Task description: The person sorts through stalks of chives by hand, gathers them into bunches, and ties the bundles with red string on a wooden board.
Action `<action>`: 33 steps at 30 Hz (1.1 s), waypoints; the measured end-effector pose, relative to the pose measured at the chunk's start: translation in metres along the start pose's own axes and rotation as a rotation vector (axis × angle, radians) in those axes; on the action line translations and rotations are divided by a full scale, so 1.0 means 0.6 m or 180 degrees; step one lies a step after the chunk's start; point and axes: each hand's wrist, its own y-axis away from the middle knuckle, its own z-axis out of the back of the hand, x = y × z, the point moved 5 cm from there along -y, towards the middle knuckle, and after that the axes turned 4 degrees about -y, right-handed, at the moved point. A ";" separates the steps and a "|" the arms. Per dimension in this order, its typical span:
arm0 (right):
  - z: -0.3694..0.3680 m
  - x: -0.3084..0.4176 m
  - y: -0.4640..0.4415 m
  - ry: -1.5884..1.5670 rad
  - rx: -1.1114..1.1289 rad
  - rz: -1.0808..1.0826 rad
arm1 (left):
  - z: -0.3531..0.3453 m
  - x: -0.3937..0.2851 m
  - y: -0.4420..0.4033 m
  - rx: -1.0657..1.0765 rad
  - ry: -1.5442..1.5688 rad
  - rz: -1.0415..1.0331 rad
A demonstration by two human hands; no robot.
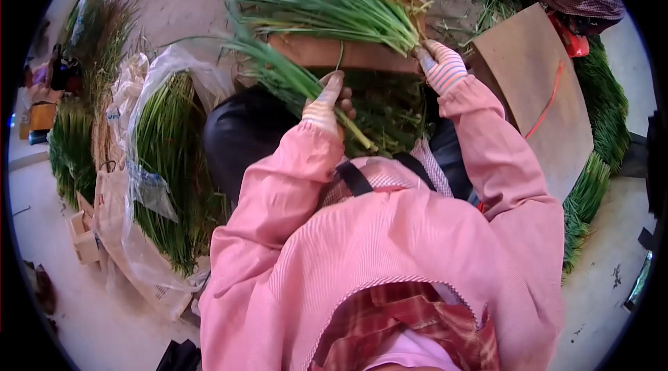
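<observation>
My left hand (pixel 327 103), in a pale striped glove with the fingertips bare, is closed around a small bunch of chives (pixel 285 73). Their leaves point up and left, and the pale stem ends (pixel 363 136) stick out below the hand. At the root end of a larger pile of chives (pixel 341 2) is my right hand (pixel 442 67), also in a striped glove. Its fingers are pinched on the stem ends there. That pile lies across a brown board (pixel 313 51) in front of me.
Loose green trimmings (pixel 390 103) lie between my knees. On the left, more chives (pixel 167 162) stand in a clear plastic bag (pixel 212 79). To the right leans a wooden panel (pixel 536 79) with a red cord (pixel 550 103). Rows of chives (pixel 605 113) lie beyond it.
</observation>
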 end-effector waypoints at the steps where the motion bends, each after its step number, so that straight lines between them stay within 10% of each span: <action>1: -0.016 0.008 0.028 0.0127 -0.0009 0.0306 | 0.000 0.011 0.002 -0.0146 -0.0188 0.0050; 9: -0.118 0.082 0.168 -0.0155 0.1393 0.0922 | -0.030 0.022 -0.044 0.0682 0.0299 0.0021; 16: -0.057 0.045 -0.024 0.2267 0.0213 0.0900 | -0.032 -0.152 -0.001 -0.0163 0.0211 -0.1711; 24: -0.034 0.016 -0.119 0.2494 0.1103 0.0701 | 0.014 -0.098 -0.026 0.1227 0.0989 -0.0682; 30: 0.057 0.071 -0.062 -0.0065 -0.0316 0.0274 | 0.025 -0.070 -0.010 0.0046 0.0362 -0.0845; 32: 0.036 -0.034 -0.063 0.0245 0.0372 -0.0542 | 0.021 -0.058 -0.001 -0.0163 0.0453 -0.0714; 33: 0.020 -0.062 -0.015 -0.2109 0.1088 -0.2428 | 0.019 -0.052 0.006 -0.0206 0.0390 -0.0619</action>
